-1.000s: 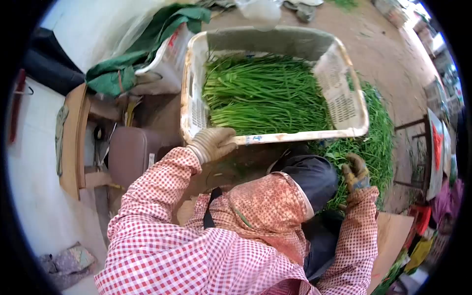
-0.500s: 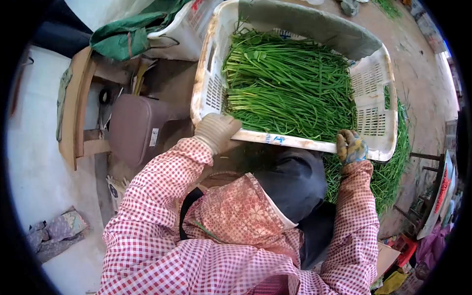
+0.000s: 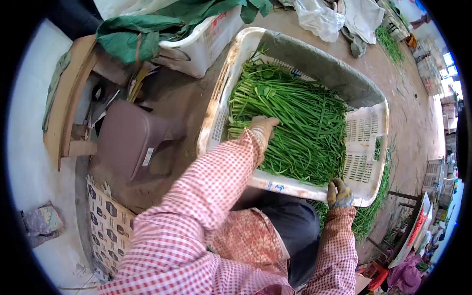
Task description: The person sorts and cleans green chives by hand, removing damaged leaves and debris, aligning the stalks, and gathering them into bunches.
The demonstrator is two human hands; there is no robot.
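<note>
A white plastic crate (image 3: 290,183) with a rusty-stained rim is tilted in front of my knees. Inside lie long, thin green chives (image 3: 300,123), their pale ends toward the left. My left hand (image 3: 264,129), in a pale knit glove, reaches over the near rim and rests on the chives; most of its fingers are hidden. With a stained, patterned glove, my right hand (image 3: 339,192) is closed around the crate's near rim at the right. Grey cloth (image 3: 324,64) lines the crate's far wall.
To the left stands a brown plastic stool (image 3: 123,140). Behind it is another white crate (image 3: 206,46) under green cloth (image 3: 142,34). Loose greens (image 3: 366,221) lie beneath the crate's right side. Plastic bags (image 3: 319,19) lie on the floor at the back.
My left hand has let go of the crate's near rim and moved in over the chives. My right hand stays on the rim. The view has shifted, and the near rim sits lower.
</note>
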